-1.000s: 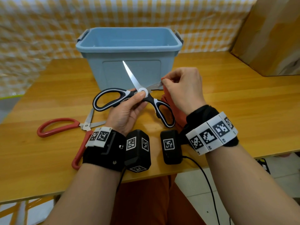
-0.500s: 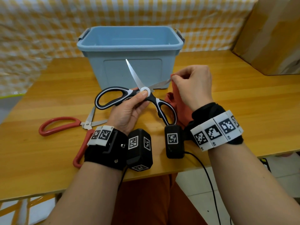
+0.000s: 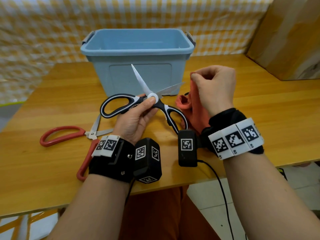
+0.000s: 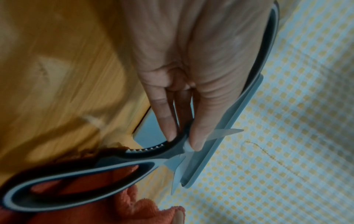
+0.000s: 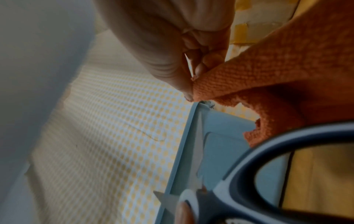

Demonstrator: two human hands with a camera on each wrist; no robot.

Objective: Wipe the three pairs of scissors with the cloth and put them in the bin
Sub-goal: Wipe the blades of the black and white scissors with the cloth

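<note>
The black-and-white scissors (image 3: 147, 105) are held up over the table (image 3: 52, 94) by the left hand (image 3: 136, 118), gripped at the pivot, with the thumb (image 4: 199, 121) pressed on the white pivot disc and the fingers curled behind the handle. The blades are spread wide open: one is pointed up in front of the bin, the other is angled out toward the right hand (image 3: 214, 87). The cloth (image 3: 192, 108) (orange, with a towelling weave) is pinched at its upper edge between the thumb and curled fingers of the right hand, and the rest of it is left hanging down beside the nearer handle loop of the scissors. The cloth is kept just beside the tip of the outward blade; whether the two touch cannot be told. The two hands are held apart, the right a little higher than the left.

The blue bin (image 3: 138, 49) is set just beyond both hands, and nothing can be seen in the visible part of its inside. The red-handled scissors (image 3: 69, 135) are laid open on the table to the left of the left wrist, partly covered by it.
</note>
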